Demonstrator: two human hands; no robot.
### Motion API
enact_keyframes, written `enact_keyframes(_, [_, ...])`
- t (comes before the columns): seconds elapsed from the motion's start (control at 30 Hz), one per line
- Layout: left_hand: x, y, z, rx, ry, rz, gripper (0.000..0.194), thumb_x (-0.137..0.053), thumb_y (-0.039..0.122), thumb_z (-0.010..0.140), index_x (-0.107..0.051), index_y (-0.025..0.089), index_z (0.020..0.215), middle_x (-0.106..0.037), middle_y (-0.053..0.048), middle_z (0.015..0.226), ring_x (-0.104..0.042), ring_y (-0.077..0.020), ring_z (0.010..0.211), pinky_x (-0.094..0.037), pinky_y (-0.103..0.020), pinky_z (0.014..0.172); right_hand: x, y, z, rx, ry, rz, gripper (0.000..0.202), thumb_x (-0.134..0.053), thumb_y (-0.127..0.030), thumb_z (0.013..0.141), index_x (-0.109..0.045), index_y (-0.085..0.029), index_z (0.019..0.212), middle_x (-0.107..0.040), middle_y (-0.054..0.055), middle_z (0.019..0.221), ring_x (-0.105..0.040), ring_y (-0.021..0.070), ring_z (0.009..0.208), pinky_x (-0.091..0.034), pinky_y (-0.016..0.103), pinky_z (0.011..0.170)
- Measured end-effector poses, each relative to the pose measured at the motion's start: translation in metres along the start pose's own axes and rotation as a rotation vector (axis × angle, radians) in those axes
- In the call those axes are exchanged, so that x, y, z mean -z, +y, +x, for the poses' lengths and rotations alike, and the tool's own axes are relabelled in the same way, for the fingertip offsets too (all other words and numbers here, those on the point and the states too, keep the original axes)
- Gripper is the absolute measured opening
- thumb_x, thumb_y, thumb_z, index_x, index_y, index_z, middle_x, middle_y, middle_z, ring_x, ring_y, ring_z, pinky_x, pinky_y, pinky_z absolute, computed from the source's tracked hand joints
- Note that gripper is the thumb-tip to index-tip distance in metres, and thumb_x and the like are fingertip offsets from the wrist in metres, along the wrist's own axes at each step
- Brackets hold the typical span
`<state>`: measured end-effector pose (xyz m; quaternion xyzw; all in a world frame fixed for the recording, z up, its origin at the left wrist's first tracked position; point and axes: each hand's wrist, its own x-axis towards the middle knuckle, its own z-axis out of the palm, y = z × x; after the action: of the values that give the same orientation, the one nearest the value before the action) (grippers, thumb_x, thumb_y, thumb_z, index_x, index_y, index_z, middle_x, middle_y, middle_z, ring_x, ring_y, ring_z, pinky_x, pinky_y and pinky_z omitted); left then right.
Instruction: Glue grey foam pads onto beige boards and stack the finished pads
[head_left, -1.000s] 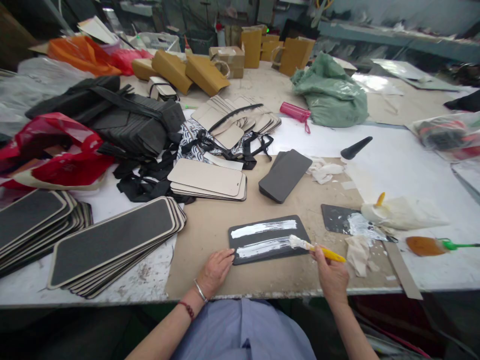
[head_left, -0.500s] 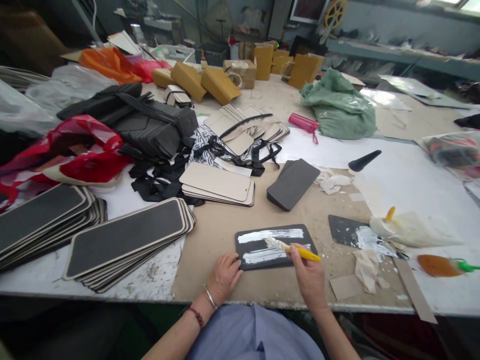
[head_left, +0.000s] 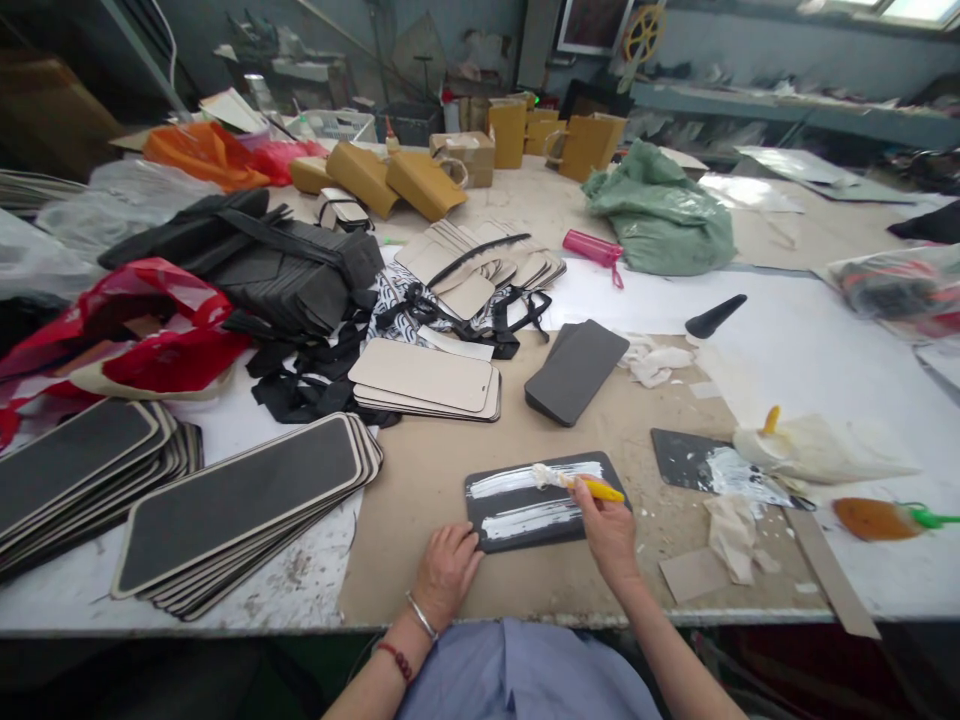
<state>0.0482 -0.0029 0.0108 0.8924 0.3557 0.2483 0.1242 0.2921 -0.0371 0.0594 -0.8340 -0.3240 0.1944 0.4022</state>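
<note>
A dark rounded panel (head_left: 525,506) lies on brown paper in front of me, with two white streaks along its length. My right hand (head_left: 606,525) is closed around the yellow handle of a brush (head_left: 600,489), whose white-coated bristles touch the upper streak. At the panel's lower left corner rests my left hand (head_left: 448,570), its fingertips on the edge and its fingers lying nearly flat, close together. Behind the panel are two stacked dark pieces (head_left: 577,372) and a pile of beige panels (head_left: 424,376).
Stacks of long dark panels (head_left: 240,510) fan out at left. At right lie a white-smeared dark board (head_left: 682,461), a crumpled cloth (head_left: 730,537), an orange bottle (head_left: 874,519) and a plastic bag (head_left: 832,452). A green bag (head_left: 667,215) sits farther back.
The brush in my right hand has moved from between the streaks up onto the upper streak. My left hand stays at the panel's corner. The whole view has shifted slightly.
</note>
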Motion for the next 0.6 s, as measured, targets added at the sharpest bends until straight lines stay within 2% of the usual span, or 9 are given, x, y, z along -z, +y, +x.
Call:
enact_keyframes(0.1, [0.000, 0.001, 0.000, -0.006, 0.008, 0.010, 0.015, -0.046, 0.020, 0.084, -0.059, 0.016, 0.090, -0.063, -0.009, 0.090, -0.057, -0.0188, 0.083, -0.051, -0.035, 0.072, 0.042, 0.025, 0.020, -0.120, 0.121, -0.187, 0.054, -0.042, -0.060, 0.074, -0.069, -0.014, 0.081, -0.068, 0.012, 0.073, -0.062, 0.0297, 0.079, -0.043, 0.036, 0.069])
enact_keyframes(0.2, [0.000, 0.000, 0.000, -0.009, -0.001, 0.011, 0.015, -0.046, 0.019, 0.084, -0.059, 0.016, 0.090, -0.063, -0.008, 0.090, -0.057, -0.0185, 0.084, -0.051, -0.035, 0.074, 0.069, 0.035, 0.030, -0.157, 0.191, -0.290, 0.060, -0.039, -0.063, 0.072, -0.070, -0.012, 0.076, -0.068, 0.014, 0.068, -0.062, 0.0306, 0.074, -0.042, 0.034, 0.062])
enact_keyframes(0.4, [0.009, 0.001, 0.006, 0.006, -0.055, -0.022, 0.017, -0.047, 0.026, 0.084, -0.057, 0.017, 0.094, -0.061, -0.008, 0.092, -0.058, -0.0185, 0.084, -0.052, -0.034, 0.073, 0.086, 0.021, 0.022, -0.089, 0.259, -0.252, 0.059, -0.040, -0.063, 0.072, -0.069, -0.014, 0.085, -0.069, 0.012, 0.077, -0.062, 0.0290, 0.079, -0.042, 0.033, 0.063])
enact_keyframes(0.47, [0.011, 0.006, 0.014, 0.046, -0.072, -0.031, 0.020, -0.049, 0.031, 0.083, -0.055, 0.017, 0.097, -0.061, -0.008, 0.093, -0.058, -0.0190, 0.086, -0.052, -0.035, 0.075, 0.090, 0.017, 0.018, -0.126, 0.267, -0.221, 0.056, -0.042, -0.062, 0.071, -0.069, -0.014, 0.080, -0.069, 0.011, 0.074, -0.062, 0.0286, 0.079, -0.043, 0.033, 0.064])
enact_keyframes(0.6, [0.005, 0.015, 0.041, 0.101, -0.081, -0.010, 0.035, -0.055, 0.037, 0.079, -0.051, 0.017, 0.107, -0.059, -0.010, 0.099, -0.056, -0.0223, 0.093, -0.049, -0.039, 0.082, 0.098, 0.019, 0.015, -0.170, 0.181, -0.178, 0.048, -0.045, -0.058, 0.074, -0.065, -0.016, 0.064, -0.066, 0.010, 0.063, -0.062, 0.0261, 0.071, -0.042, 0.032, 0.062])
